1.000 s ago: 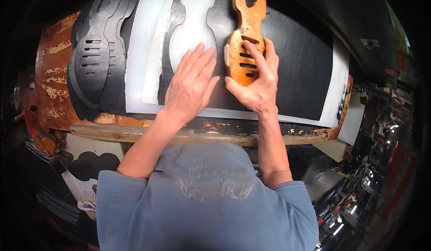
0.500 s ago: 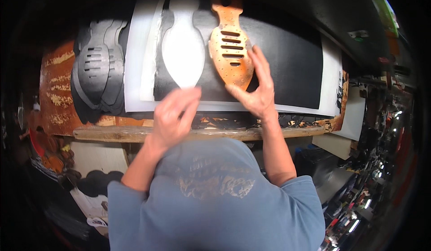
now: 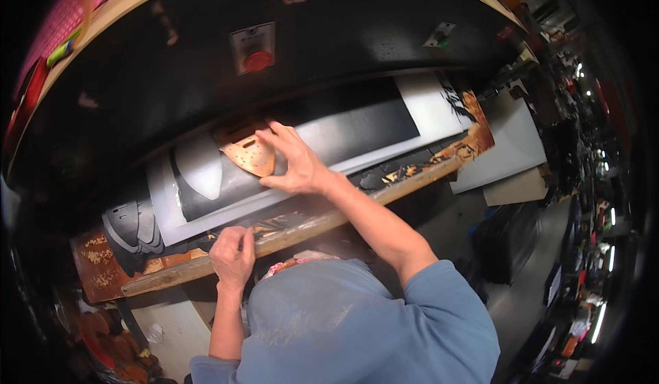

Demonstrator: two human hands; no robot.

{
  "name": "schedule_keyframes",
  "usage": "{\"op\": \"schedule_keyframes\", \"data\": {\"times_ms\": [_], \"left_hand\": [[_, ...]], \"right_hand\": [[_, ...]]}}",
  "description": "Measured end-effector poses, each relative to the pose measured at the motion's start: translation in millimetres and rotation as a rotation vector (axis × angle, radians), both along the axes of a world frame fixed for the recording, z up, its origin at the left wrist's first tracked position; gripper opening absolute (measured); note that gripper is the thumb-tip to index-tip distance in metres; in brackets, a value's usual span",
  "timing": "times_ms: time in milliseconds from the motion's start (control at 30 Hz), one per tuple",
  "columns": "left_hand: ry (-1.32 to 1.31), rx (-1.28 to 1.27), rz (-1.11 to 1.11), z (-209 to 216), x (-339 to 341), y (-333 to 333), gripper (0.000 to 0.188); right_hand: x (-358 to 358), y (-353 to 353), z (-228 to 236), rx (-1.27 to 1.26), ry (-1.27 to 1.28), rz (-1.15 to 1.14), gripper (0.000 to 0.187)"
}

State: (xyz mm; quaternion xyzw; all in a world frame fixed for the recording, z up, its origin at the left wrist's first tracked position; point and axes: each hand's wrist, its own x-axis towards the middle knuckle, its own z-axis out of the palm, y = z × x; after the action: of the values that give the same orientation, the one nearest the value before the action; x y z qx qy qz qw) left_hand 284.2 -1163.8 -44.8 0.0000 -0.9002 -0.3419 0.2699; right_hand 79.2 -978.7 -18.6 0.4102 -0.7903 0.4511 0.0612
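Note:
A sole-shaped, orange-brown cutting die (image 3: 248, 159) with slots lies on a black sheet (image 3: 371, 126), its upper part hidden under a dark overhanging machine head (image 3: 357, 34). My right hand (image 3: 298, 164) spans the die's lower end, thumb at the tip and fingers along the right edge. Left of the die, a white sole-shaped area (image 3: 202, 167) shows within the black sheet. My left hand (image 3: 233, 255) is closed in front of the sheets, near a wooden rail (image 3: 302, 236); whatever it holds, if anything, is hidden.
White sheeting (image 3: 168, 226) lies under the black sheet. Dark cut sole shapes (image 3: 134, 226) are stacked at the left. A red button (image 3: 257, 61) and a green one (image 3: 444, 41) sit on the machine head's front. White board (image 3: 508, 150) stands at the right.
The view has tilted and turned, so the machine head now covers the upper part of the sheets. My left hand has drawn back from the white shape and closed. My right hand stays at the die.

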Motion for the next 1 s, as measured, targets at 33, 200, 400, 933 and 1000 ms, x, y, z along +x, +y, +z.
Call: {"op": "schedule_keyframes", "data": {"times_ms": [33, 200, 400, 933, 1000], "left_hand": [[0.019, -0.003, 0.010, -2.6, 1.5, -1.4, 0.014], [0.049, -0.044, 0.100, -16.9, 10.1, -3.7, 0.019], [0.035, -0.136, 0.184, -23.0, 6.8, -4.5, 0.026], [-0.081, -0.082, 0.346, -23.8, 2.3, -4.9, 0.033], [-0.086, -0.072, 0.348, -23.6, 2.3, -4.2, 0.033]], "right_hand": [[-1.5, 10.0, 4.2, -0.084, -0.055, 0.003, 0.083], [-28.9, 122.3, 36.1, -0.698, -0.088, -0.475, 0.007], [-116.3, 270.3, 80.2, -0.922, 0.052, -0.810, 0.026], [23.8, 242.2, -76.9, 0.060, 0.250, -0.802, 0.021], [22.7, 244.8, -76.2, 0.075, 0.251, -0.776, 0.021]]}}
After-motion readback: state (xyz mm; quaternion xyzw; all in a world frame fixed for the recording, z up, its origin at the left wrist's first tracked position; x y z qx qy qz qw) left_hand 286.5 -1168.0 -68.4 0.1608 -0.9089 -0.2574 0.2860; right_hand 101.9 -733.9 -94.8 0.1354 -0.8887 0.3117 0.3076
